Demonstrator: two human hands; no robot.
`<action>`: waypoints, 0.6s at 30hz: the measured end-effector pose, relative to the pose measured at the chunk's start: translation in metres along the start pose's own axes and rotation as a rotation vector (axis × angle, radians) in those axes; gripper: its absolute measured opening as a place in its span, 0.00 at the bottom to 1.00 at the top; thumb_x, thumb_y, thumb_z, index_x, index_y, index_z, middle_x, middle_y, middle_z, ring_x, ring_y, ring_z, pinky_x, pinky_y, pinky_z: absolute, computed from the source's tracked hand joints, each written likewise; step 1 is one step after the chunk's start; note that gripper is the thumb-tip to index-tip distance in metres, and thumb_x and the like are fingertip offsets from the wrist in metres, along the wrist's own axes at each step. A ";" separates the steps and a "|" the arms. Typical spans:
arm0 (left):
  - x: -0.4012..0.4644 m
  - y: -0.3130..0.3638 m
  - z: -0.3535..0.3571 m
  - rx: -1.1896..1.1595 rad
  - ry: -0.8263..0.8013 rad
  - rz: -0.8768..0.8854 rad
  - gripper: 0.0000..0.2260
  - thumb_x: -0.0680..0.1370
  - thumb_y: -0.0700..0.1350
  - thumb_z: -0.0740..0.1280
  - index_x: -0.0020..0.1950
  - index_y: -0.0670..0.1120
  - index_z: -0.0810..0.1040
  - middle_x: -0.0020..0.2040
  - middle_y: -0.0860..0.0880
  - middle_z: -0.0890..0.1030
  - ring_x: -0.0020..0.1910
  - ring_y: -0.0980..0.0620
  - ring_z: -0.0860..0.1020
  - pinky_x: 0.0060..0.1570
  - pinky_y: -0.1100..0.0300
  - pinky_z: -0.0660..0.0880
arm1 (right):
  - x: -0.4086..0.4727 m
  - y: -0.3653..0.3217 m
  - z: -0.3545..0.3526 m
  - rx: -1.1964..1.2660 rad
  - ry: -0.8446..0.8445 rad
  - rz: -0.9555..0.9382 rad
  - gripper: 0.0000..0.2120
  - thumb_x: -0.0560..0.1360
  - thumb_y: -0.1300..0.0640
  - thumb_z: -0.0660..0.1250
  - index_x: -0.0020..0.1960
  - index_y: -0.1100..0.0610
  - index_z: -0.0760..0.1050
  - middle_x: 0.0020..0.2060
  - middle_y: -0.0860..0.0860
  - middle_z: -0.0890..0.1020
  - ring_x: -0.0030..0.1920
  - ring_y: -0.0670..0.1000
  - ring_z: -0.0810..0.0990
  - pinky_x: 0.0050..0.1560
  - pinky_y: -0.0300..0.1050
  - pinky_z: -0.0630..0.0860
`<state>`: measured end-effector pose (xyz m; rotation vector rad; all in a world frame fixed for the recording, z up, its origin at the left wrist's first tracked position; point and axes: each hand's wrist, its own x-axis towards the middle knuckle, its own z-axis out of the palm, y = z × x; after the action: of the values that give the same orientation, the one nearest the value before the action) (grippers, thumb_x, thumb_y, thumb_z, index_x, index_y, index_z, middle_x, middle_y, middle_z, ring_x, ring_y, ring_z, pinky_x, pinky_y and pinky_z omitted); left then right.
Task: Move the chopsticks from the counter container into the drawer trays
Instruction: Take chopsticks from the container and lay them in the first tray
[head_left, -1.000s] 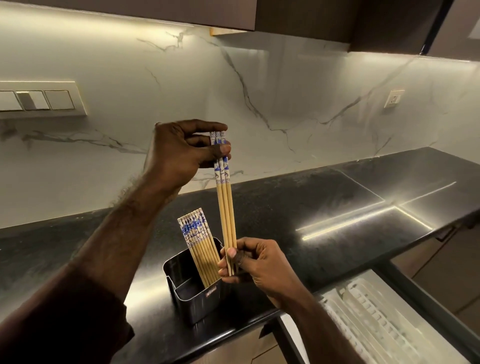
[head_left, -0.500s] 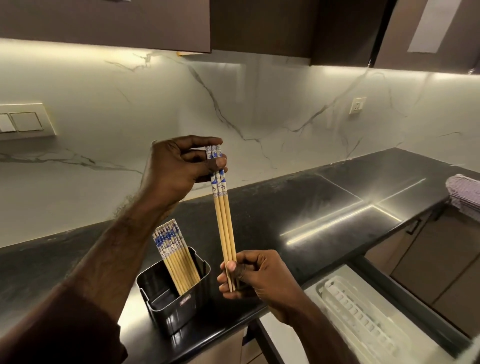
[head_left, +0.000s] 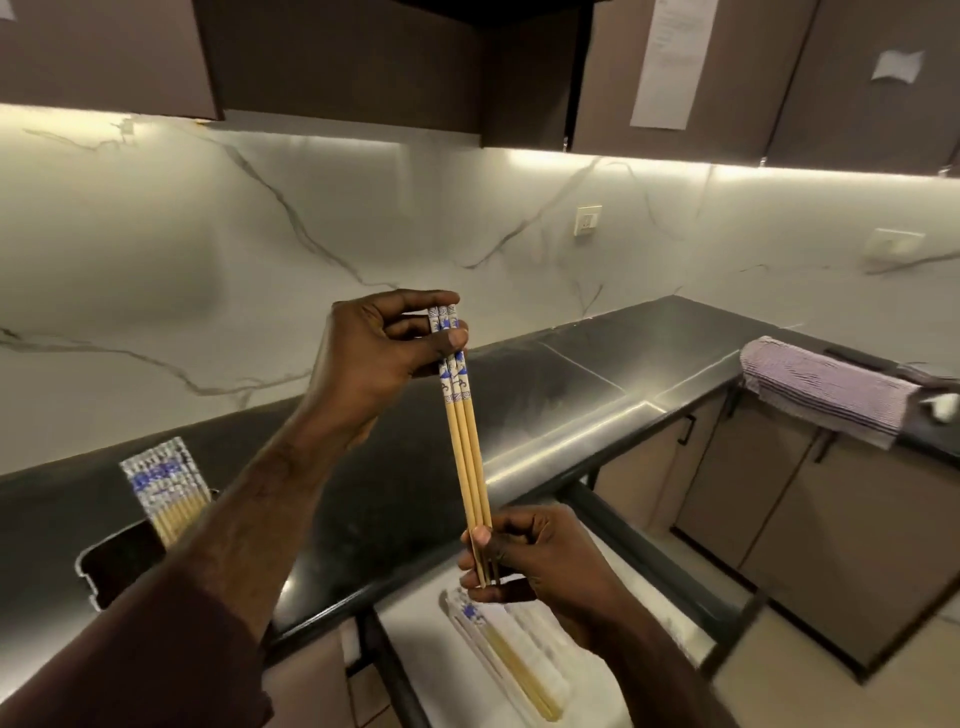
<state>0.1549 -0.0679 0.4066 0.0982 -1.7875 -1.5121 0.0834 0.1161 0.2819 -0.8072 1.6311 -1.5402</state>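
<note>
Three bamboo chopsticks (head_left: 464, 447), blue-and-white patterned at twelve o'clock and plain tan toward six, upright in mid-air over the black counter (head_left: 545, 415), pinched at top by left hand (head_left: 384, 358), clamped at tips by right hand (head_left: 535, 561).

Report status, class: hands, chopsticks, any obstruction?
Left hand and right hand both grip three chopsticks. More wait in container. Path to drawer tray clear.
</note>
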 end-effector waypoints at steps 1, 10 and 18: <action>-0.002 0.000 0.018 -0.010 -0.002 -0.003 0.15 0.70 0.35 0.74 0.55 0.47 0.82 0.44 0.45 0.87 0.43 0.46 0.86 0.41 0.58 0.82 | -0.010 0.001 -0.017 -0.012 0.014 -0.001 0.06 0.78 0.57 0.68 0.49 0.57 0.84 0.43 0.58 0.86 0.45 0.57 0.86 0.48 0.53 0.83; -0.013 -0.014 0.150 -0.053 -0.017 -0.040 0.12 0.72 0.36 0.73 0.53 0.47 0.82 0.45 0.43 0.86 0.43 0.46 0.86 0.42 0.58 0.82 | -0.069 0.014 -0.135 0.015 0.091 0.059 0.06 0.76 0.58 0.70 0.48 0.60 0.84 0.43 0.61 0.85 0.43 0.58 0.85 0.48 0.54 0.83; -0.005 -0.058 0.193 0.004 0.030 -0.107 0.10 0.74 0.37 0.72 0.54 0.46 0.82 0.47 0.45 0.86 0.45 0.50 0.85 0.42 0.62 0.81 | -0.063 0.040 -0.183 -0.027 0.112 0.120 0.07 0.77 0.59 0.69 0.50 0.61 0.83 0.43 0.60 0.86 0.42 0.57 0.85 0.46 0.52 0.84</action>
<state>0.0203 0.0730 0.3555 0.2204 -1.7861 -1.5742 -0.0366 0.2694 0.2492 -0.6345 1.7516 -1.5046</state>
